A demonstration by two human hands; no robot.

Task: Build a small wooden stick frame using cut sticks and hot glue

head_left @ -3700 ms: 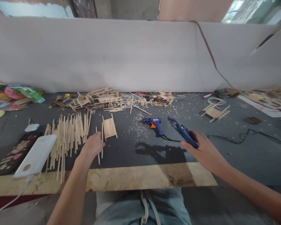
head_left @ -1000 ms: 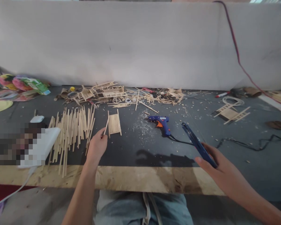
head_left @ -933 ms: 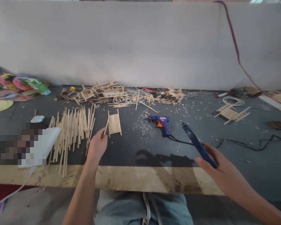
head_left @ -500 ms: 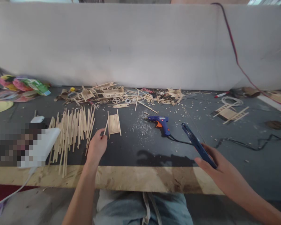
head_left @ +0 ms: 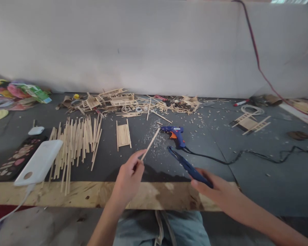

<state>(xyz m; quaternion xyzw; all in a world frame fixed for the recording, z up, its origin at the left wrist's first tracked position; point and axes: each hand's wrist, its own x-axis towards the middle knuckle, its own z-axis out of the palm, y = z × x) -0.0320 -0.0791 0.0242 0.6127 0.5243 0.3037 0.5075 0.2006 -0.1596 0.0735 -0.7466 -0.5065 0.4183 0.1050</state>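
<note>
We find the left hand (head_left: 129, 176) extended forward, fingers (head_left: 138, 154) pinching a wooden stick (head_left: 151, 142); the right hand (head_left: 217, 187) is angled inward, gripping a blue tool (head_left: 188, 168).

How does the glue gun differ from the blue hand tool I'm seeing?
The glue gun lies on the table, while the blue hand tool is in the right hand. The glue gun shows an orange trigger and trails a black cord; the blue hand tool shows neither. The glue gun is pistol-shaped, the blue hand tool long and narrow. Both are mainly blue.
</note>
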